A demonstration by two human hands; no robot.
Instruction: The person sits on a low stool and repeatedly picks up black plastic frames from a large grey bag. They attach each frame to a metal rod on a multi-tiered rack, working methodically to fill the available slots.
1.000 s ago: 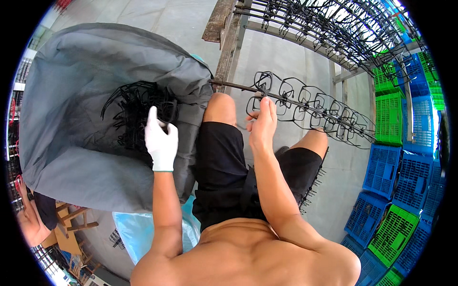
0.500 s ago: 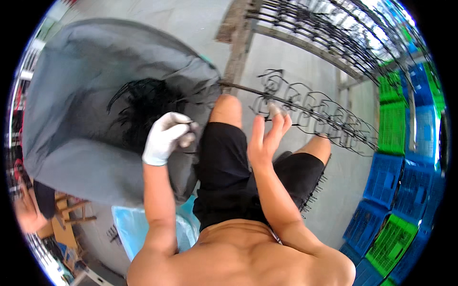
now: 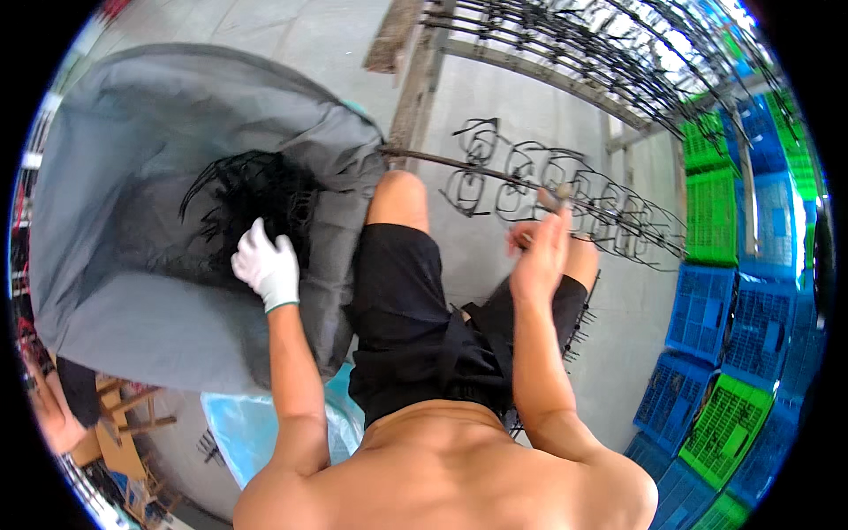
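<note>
My left hand (image 3: 268,265), in a white glove, is over a big grey fabric bin (image 3: 221,327). Its fingers are spread, and nothing shows in them. Just beyond them lies a tangled heap of thin black pieces (image 3: 265,190). To the right, a long dark rod (image 3: 424,157) slants across in front of my knees. Thin black looped frames (image 3: 477,141), shaped like eyeglass frames, hang along both sides of it. My right hand (image 3: 541,265) reaches to the rod's middle, its fingers stretched out and somewhat blurred. Light coverings show on its fingertips; whether they touch a frame I cannot tell.
At the upper right stands a metal rack (image 3: 548,66) loaded with black rods and pieces. Blue and green plastic crates (image 3: 702,314) are stacked along the right. A light blue plastic bag (image 3: 238,433) is by my left side. Another person's arm (image 3: 57,415) shows at the far left.
My left hand has moved left and down toward the black heap, its fingers going from pinched to spread. My right hand has shifted right along the rod. The view has turned slightly.
</note>
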